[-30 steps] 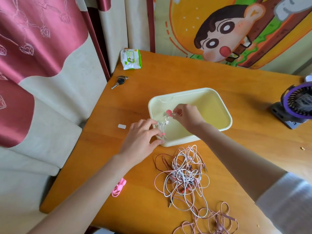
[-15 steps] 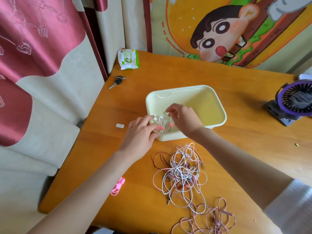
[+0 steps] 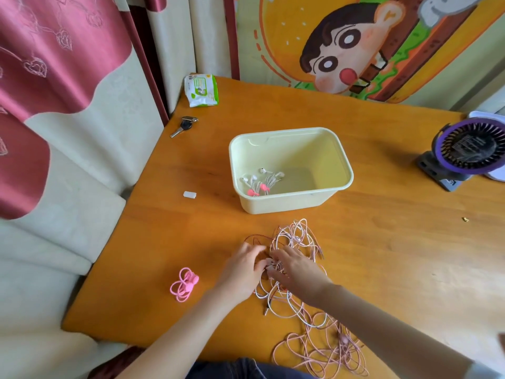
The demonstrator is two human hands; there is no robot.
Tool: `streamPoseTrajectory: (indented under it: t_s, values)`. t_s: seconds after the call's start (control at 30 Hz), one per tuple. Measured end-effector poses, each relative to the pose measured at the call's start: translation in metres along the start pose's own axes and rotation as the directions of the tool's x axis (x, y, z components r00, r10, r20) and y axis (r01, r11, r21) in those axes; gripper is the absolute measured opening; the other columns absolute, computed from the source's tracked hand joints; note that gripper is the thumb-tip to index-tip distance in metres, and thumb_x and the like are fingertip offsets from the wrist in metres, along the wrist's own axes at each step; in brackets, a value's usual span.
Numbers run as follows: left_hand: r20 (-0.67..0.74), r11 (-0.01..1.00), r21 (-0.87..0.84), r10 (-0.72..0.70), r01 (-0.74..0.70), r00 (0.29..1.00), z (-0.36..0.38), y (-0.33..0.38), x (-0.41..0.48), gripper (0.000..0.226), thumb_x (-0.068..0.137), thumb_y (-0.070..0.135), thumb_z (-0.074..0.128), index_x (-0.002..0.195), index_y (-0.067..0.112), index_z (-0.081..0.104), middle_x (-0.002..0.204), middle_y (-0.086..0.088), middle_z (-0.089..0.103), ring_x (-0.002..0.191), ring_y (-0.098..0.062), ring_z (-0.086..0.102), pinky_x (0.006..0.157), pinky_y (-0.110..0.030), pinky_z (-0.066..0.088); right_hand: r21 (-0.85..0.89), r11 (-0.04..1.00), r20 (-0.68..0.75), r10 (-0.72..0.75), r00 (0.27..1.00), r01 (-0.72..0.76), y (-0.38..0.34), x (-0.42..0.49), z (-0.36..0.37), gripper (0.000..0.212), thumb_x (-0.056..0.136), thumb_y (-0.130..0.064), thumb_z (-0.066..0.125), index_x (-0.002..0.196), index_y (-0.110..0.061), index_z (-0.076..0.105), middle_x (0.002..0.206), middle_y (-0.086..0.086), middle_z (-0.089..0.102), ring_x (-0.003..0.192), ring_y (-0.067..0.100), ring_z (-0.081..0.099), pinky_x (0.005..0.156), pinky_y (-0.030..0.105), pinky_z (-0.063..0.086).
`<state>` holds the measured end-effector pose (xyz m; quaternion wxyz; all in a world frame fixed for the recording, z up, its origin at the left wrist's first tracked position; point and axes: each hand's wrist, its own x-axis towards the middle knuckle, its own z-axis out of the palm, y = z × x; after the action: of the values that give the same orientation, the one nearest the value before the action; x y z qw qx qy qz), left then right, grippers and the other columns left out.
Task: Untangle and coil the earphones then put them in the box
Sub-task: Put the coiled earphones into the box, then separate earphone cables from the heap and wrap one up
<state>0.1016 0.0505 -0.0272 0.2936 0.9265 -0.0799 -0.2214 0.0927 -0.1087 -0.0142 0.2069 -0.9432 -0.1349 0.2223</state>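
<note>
The left hand (image 3: 243,269) and the right hand (image 3: 296,269) lie side by side, almost touching, on the near part of a tangle of earphones (image 3: 296,239). The left hand's fingers are stretched fairly straight over the cords. The right hand's fingers bend down into the cords around a small pale piece; blur hides whether they pinch it. The white, pink and dark cords spread out from under both hands toward twelve o'clock, and a looser run of pink loops (image 3: 322,351) trails off at five o'clock to the table's near edge.

At twelve o'clock from the hands, apart from the tangle, stands the pale yellow box (image 3: 347,170). In its near left corner lie coiled earphones (image 3: 259,183), white with pink ties. At nine o'clock from the hands a bunch of pink ties (image 3: 183,284) lies on the wooden table (image 3: 396,255). At eleven o'clock there is a small white piece (image 3: 189,195), farther off a key (image 3: 183,126), and beyond it a pack of wipes (image 3: 201,90). At two o'clock, near the table's right edge, stands a purple fan (image 3: 470,151).
</note>
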Motion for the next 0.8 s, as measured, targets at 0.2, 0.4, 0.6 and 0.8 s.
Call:
streamPoseTrajectory:
  t_s: [0.2, 0.4, 0.6, 0.8]
  values:
    - [-0.034, 0.973, 0.229, 0.044, -0.035, 0.998, 0.01, -0.016, -0.005, 0.033, 0.097, 0.037, 0.044, 0.105, 0.016, 0.068, 0.104, 0.0, 0.05, 0.101, -0.018, 0.049, 0.082, -0.03, 0.041, -0.007, 0.992, -0.025, 0.123, 0.992, -0.124, 0.007, 0.001, 0.012, 0.033, 0.096, -0.032, 0.048, 0.127, -0.021, 0.053, 0.123, -0.001, 0.048, 0.115, 0.017, 0.05, 0.082, 0.026, 0.04]
    - [-0.101, 0.992, 0.049, -0.112, 0.117, 0.989, -0.002, -0.033, -0.009, 0.03, 0.096, 0.031, 0.047, 0.091, 0.017, 0.072, 0.096, 0.0, 0.057, 0.096, -0.019, 0.055, 0.078, -0.032, 0.044, 0.111, 0.971, -0.115, 0.225, 0.968, -0.213, 0.027, -0.002, 0.007, 0.027, 0.092, -0.011, 0.048, 0.116, -0.019, 0.057, 0.122, -0.002, 0.052, 0.105, 0.019, 0.055, 0.076, 0.029, 0.045]
    - [-0.294, 0.988, 0.065, -0.118, 0.143, 0.948, -0.004, -0.025, -0.014, 0.016, 0.094, 0.017, 0.051, 0.108, 0.015, 0.06, 0.103, -0.004, 0.053, 0.097, -0.023, 0.054, 0.079, -0.031, 0.04, 0.043, 0.987, -0.299, 0.159, 0.941, -0.153, 0.033, -0.014, 0.007, 0.038, 0.083, 0.006, 0.053, 0.114, -0.014, 0.056, 0.115, 0.004, 0.051, 0.096, 0.024, 0.057, 0.067, 0.037, 0.053]
    - [-0.184, 0.969, 0.09, 0.241, -0.228, 0.953, 0.004, -0.001, -0.027, 0.023, 0.08, -0.006, 0.051, 0.087, 0.015, 0.055, 0.089, 0.009, 0.041, 0.075, -0.01, 0.038, 0.068, -0.023, 0.031, 0.081, 0.992, -0.178, -0.078, 0.981, 0.094, 0.026, -0.045, 0.008, 0.006, 0.09, -0.026, 0.057, 0.092, -0.02, 0.056, 0.081, -0.015, 0.049, 0.072, 0.007, 0.049, 0.062, 0.025, 0.044]
